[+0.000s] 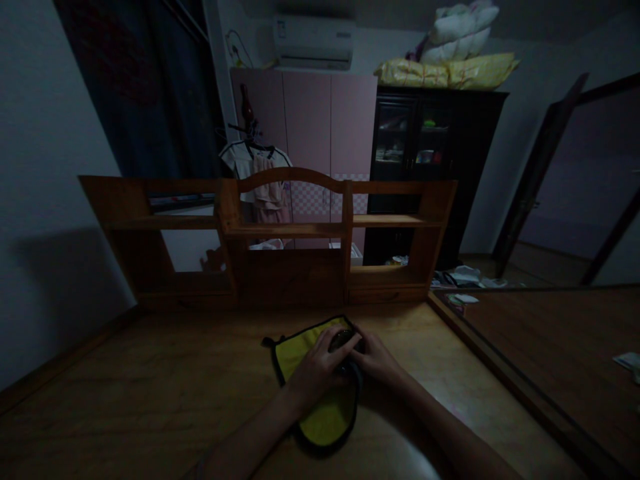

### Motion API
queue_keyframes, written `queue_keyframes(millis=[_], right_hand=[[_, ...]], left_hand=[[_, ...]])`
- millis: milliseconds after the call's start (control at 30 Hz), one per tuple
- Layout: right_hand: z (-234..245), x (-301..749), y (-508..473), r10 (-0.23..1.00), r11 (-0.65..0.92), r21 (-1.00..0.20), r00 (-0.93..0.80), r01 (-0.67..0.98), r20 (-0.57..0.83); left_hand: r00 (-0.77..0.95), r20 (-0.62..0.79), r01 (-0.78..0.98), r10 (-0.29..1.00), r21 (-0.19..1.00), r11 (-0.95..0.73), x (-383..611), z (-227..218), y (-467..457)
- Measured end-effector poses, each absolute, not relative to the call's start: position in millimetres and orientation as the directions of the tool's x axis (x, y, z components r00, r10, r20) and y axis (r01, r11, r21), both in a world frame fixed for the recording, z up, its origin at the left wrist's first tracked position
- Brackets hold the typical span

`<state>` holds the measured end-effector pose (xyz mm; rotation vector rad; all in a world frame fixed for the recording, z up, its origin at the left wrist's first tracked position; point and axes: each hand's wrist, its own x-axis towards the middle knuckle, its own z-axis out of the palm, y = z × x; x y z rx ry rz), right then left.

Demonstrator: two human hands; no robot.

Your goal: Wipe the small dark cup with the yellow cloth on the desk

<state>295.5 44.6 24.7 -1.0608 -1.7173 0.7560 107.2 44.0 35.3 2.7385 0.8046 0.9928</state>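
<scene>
Two hands on a dark glossy object above a yellow cloth

Taking the dark glossy object (340,337) as the clock's centre, the left hand (316,363) comes in from eight o'clock, fingers curled over it and holding it. The right hand (376,357) comes in from four o'clock, its fingers bent narrow around the near side of the same object. The fingers hide much of its shape; whether it rests on the cloth or is lifted I cannot tell.

The yellow cloth (327,420), edged in black, lies on the wooden desk (150,373), stretching out towards six and ten o'clock. At twelve o'clock stands a wooden shelf unit (285,231), with a pink wardrobe (307,120) beyond. Clothes (267,180) hang at eleven o'clock, and a black cabinet (477,147) stands at one o'clock.
</scene>
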Motion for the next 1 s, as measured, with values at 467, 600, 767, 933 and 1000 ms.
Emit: queue_keyframes(millis=[467, 600, 767, 933, 1000], right_hand=[[10.6, 299.6, 51.6, 0.892, 0.451, -0.828, -0.199, 0.333, 0.406], [10.4, 300.2, 51.1, 0.890, 0.456, -0.821, -0.185, 0.343, 0.417], [16.7, 298.8, 47.7, 0.870, 0.493, -0.797, -0.223, 0.349, 0.440], [18.0, 299.1, 46.5, 0.871, 0.492, -0.782, -0.225, 0.384, 0.438], [19.3, 299.4, 45.7, 0.867, 0.499, -0.764, -0.229, 0.409, 0.443]], left_hand=[[0.603, 0.574, 0.428, 0.554, 0.353, -0.832, 104.2, 29.3, 46.7], [0.610, 0.572, 0.433, 0.549, 0.340, -0.835, 104.5, 29.4, 47.0], [0.618, 0.575, 0.410, 0.537, 0.347, -0.843, 105.8, 31.1, 47.5], [0.624, 0.564, 0.413, 0.540, 0.348, -0.841, 106.4, 33.0, 46.7], [0.626, 0.557, 0.413, 0.545, 0.356, -0.838, 106.6, 32.6, 46.2]])
